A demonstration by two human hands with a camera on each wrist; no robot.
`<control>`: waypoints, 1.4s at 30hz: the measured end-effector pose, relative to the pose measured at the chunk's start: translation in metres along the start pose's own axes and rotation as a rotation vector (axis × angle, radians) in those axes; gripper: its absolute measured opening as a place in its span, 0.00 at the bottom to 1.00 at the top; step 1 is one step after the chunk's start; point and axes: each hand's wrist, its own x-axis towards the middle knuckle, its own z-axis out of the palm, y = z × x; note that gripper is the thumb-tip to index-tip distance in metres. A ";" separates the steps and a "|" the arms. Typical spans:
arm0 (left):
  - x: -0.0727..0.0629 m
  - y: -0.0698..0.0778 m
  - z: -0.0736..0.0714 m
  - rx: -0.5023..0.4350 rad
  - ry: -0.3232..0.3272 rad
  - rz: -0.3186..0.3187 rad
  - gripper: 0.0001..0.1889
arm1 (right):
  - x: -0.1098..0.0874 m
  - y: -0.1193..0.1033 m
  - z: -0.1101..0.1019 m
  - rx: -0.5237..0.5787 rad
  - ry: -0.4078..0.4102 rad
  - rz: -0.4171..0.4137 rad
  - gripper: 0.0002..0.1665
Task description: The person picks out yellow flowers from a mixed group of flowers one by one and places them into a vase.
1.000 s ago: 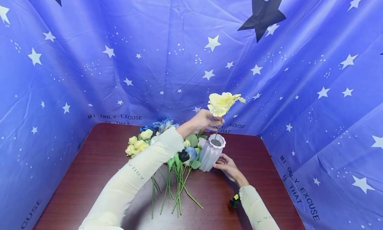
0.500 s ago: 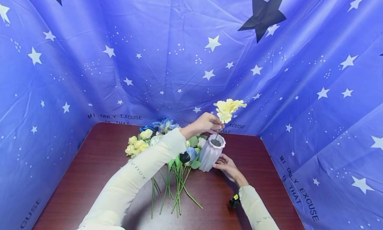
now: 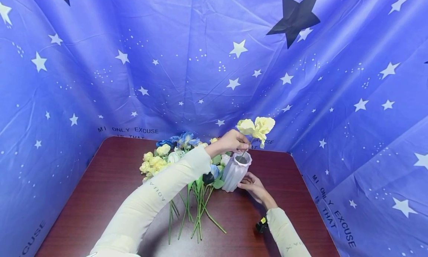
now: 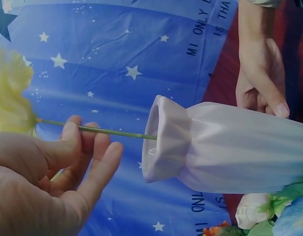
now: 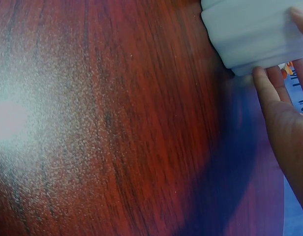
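Observation:
A yellow artificial flower (image 3: 256,128) has its thin green stem (image 4: 109,131) reaching into the mouth of a pale lilac fluted vase (image 3: 234,172). My left hand (image 3: 233,142) pinches that stem between thumb and fingers, a short way above the rim. The bloom stands just beyond this hand. My right hand (image 3: 255,188) holds the lower right side of the vase, thumb and fingers against its wall. In the right wrist view, only the lower part of the vase (image 5: 259,34) shows. The stem's end is hidden inside the vase.
Left of the vase lie several artificial flowers: yellow blooms (image 3: 154,164), blue ones (image 3: 187,139) and white ones, their green stems (image 3: 200,216) pointing toward me. The left sleeve partly covers them. A blue star-printed cloth (image 3: 187,64) surrounds the dark red table (image 3: 110,175).
My left hand has lowered slightly, bringing the yellow flower down and its stem deeper into the vase. The bloom has turned. My right hand and the vase have stayed in place.

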 end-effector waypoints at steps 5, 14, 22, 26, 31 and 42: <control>-0.001 0.001 0.001 0.064 0.015 0.004 0.10 | -0.001 -0.002 0.002 0.010 -0.012 -0.011 0.23; -0.007 0.000 0.010 0.099 0.047 0.039 0.09 | -0.001 -0.002 0.002 0.019 -0.008 -0.002 0.23; -0.003 -0.011 0.016 0.130 0.096 0.069 0.08 | -0.002 -0.002 0.002 -0.003 0.014 0.017 0.22; -0.003 -0.012 0.018 0.179 0.117 0.078 0.08 | -0.002 -0.003 0.002 0.000 0.006 0.012 0.22; -0.002 -0.013 0.020 0.322 0.141 0.080 0.08 | -0.002 -0.002 0.002 0.011 0.002 0.013 0.23; 0.002 -0.015 0.025 0.531 0.175 0.093 0.06 | -0.001 0.000 0.000 0.014 0.004 0.018 0.24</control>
